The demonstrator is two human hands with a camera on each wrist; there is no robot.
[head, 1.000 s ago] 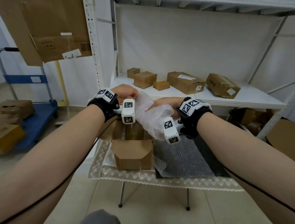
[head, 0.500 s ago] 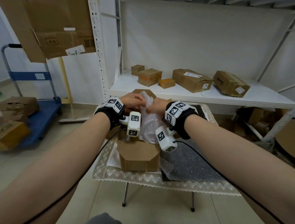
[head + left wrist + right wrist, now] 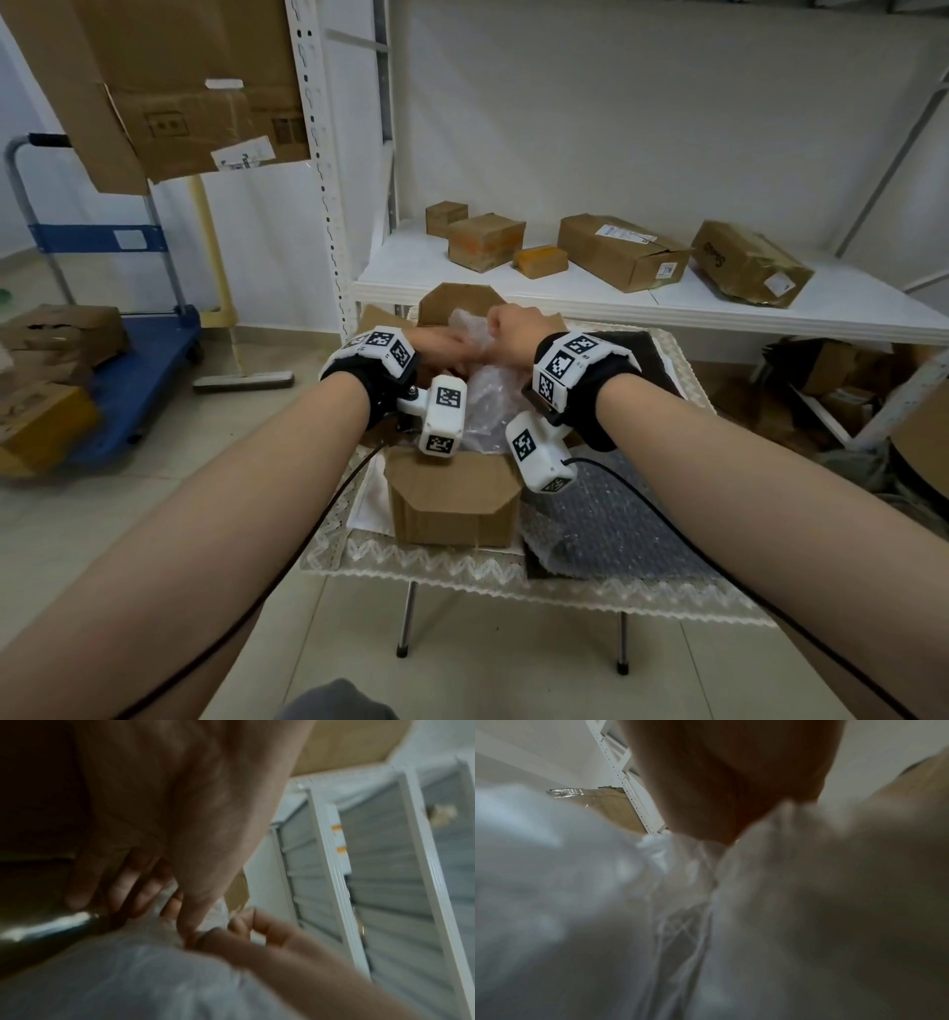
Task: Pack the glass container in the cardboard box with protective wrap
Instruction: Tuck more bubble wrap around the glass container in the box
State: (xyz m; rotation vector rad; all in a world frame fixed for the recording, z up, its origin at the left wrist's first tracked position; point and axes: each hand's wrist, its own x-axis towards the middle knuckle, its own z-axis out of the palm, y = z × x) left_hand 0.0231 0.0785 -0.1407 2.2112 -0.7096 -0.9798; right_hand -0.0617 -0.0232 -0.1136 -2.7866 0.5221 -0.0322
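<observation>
1 open brown cardboard box (image 3: 452,506) sits on the small lace-covered table (image 3: 462,568), holding 1 bundle of clear bubble wrap (image 3: 485,398). 2 hands reach in: left hand (image 3: 441,342) flat-fingered against it, right hand (image 3: 513,329) fist-curled, gripping its top.

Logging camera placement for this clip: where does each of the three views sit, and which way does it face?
Head: worn on the head, looking forward and down at the cardboard box on the small table; both forearms, left hand and right hand show.
Left wrist: looks along the left hand's fingers at the bubble wrap; the right hand shows too.
Right wrist: blurred, close over the wrap; only the palm shows.
Shared: all three show the wrap.
</observation>
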